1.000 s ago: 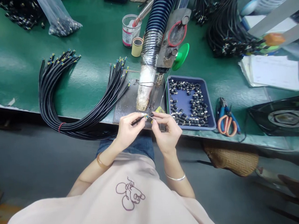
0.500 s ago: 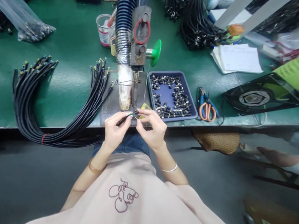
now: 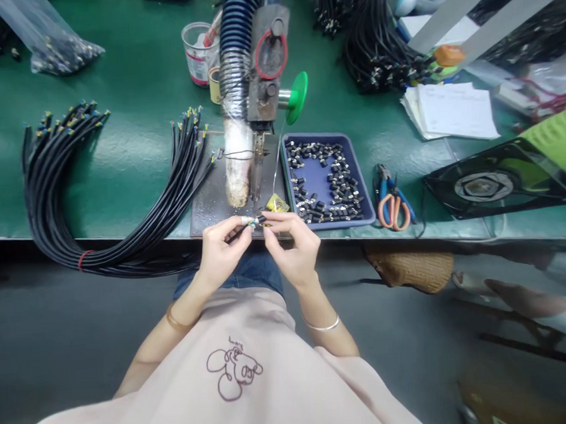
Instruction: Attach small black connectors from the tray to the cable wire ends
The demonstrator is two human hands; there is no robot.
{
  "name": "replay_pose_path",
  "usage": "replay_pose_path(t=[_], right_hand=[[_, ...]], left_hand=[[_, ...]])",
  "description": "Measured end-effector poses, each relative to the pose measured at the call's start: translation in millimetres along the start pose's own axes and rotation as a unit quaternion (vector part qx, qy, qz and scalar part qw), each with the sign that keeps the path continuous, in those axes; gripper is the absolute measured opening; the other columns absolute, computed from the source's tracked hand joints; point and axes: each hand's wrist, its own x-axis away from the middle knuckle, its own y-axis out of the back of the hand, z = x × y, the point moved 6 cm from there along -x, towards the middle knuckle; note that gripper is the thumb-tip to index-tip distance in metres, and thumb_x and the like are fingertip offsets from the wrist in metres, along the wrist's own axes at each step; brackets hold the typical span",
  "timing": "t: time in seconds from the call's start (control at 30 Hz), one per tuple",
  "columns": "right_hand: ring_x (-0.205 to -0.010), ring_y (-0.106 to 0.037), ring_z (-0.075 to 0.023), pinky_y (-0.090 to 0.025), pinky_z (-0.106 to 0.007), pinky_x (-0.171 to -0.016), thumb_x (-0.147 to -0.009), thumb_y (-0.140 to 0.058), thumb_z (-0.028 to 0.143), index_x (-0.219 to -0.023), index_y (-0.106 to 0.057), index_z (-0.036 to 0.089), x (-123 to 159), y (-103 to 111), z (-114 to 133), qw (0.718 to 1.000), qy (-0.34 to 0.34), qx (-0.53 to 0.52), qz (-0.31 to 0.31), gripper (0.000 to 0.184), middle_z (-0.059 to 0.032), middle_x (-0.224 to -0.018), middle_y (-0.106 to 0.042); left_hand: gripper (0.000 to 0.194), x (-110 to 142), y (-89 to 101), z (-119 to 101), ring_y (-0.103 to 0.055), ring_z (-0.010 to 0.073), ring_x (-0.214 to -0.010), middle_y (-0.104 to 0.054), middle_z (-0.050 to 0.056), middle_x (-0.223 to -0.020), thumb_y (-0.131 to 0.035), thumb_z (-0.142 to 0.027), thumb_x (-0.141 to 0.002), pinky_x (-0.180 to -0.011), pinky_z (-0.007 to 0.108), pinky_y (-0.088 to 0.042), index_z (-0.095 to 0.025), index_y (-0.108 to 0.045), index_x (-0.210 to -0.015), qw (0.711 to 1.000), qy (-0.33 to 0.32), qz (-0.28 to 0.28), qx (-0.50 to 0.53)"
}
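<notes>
My left hand (image 3: 222, 250) pinches a black cable (image 3: 235, 233) close to its end, where thin coloured wires stick out. In my right hand (image 3: 292, 246), thumb and fingers close on a small black connector (image 3: 260, 219) that meets the wire ends; whether they are joined is too small to tell. Just beyond my fingertips is the lower end of a clamped metal soldering iron (image 3: 257, 182). A strand of solder hangs beside it from a green-flanged spool (image 3: 297, 98). Right of the iron, a blue tray (image 3: 312, 177) holds many similar black connectors.
A bundle of black cables (image 3: 137, 235) curves along the left table edge. A ribbed hose (image 3: 238, 31) comes down beside the iron. Pliers (image 3: 390, 200), a black fan (image 3: 490, 185) and papers (image 3: 453, 111) lie rightward. A plastic cup (image 3: 198, 58) stands behind. A yellow pad (image 3: 277, 203) touches the plate.
Both hands have shifted slightly right and a little down, away from the iron's tip. More of the yellow pad shows beyond my right fingers. Both hands keep their pinch.
</notes>
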Motion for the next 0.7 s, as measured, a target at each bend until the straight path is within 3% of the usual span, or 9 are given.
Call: replay_pose_path(t=[0.17,0.3,0.37,0.47,0.57,0.7], right_hand=[[-0.089,-0.078,-0.0179,-0.065,-0.032,-0.077,-0.093,-0.066,0.018,-0.083,-0.064,0.022,1,6,-5,0.997,-0.070,-0.043,-0.004,0.011,-0.0048,-0.096,-0.079],[-0.056,-0.071,-0.0114,-0.057,-0.023,-0.052,-0.096,-0.065,0.026,-0.087,-0.060,0.021,3,15,-8,0.988,-0.123,-0.074,-0.048,0.011,-0.0021,-0.090,-0.078],[-0.041,-0.061,-0.0074,-0.048,-0.019,-0.042,-0.097,-0.063,0.028,-0.089,-0.058,0.021,4,24,-6,0.985,-0.114,-0.078,-0.106,0.012,0.0039,-0.074,-0.073],[-0.038,-0.056,-0.0072,-0.043,-0.017,-0.040,-0.097,-0.064,0.032,-0.099,-0.060,0.022,5,34,-2,0.981,-0.066,-0.071,-0.166,0.011,0.0103,-0.057,-0.058],[-0.039,-0.059,-0.0080,-0.045,-0.018,-0.041,-0.096,-0.064,0.028,-0.108,-0.061,0.023,8,31,-6,0.987,-0.080,-0.054,-0.132,0.013,0.0082,-0.063,-0.065],[-0.062,-0.075,-0.0136,-0.061,-0.024,-0.060,-0.093,-0.069,0.021,-0.095,-0.065,0.023,8,18,-10,0.994,-0.092,-0.003,-0.055,0.005,0.0025,-0.079,-0.075]], left_hand=[[0.010,4,-2.1,-7,-0.063,0.0099,-0.058,-0.076,0.004,-0.075,-0.066,-0.015,-0.084,-0.056,0.017,-0.050,-0.013,-0.075,-0.082,1.000,-0.020,0.002,0.011],[0.011,7,-0.7,-7,-0.062,0.0089,-0.056,-0.074,0.003,-0.072,-0.065,-0.013,-0.083,-0.052,0.016,-0.047,-0.012,-0.075,-0.082,0.999,-0.027,-0.011,0.013],[0.010,8,0.0,-6,-0.060,0.0087,-0.055,-0.072,0.002,-0.070,-0.065,-0.014,-0.083,-0.051,0.016,-0.046,-0.013,-0.075,-0.081,0.999,-0.025,-0.016,0.014],[0.010,7,0.1,-3,-0.057,0.0087,-0.054,-0.069,0.001,-0.066,-0.065,-0.015,-0.082,-0.050,0.016,-0.045,-0.013,-0.075,-0.079,1.000,-0.018,-0.018,0.015],[0.011,6,0.0,-2,-0.056,0.0089,-0.055,-0.069,0.001,-0.065,-0.065,-0.015,-0.083,-0.051,0.016,-0.045,-0.013,-0.074,-0.078,1.000,-0.018,-0.018,0.012],[0.010,4,-0.2,-3,-0.058,0.0088,-0.055,-0.070,0.001,-0.066,-0.065,-0.014,-0.084,-0.051,0.016,-0.046,-0.013,-0.075,-0.080,0.999,-0.029,-0.012,0.005]])
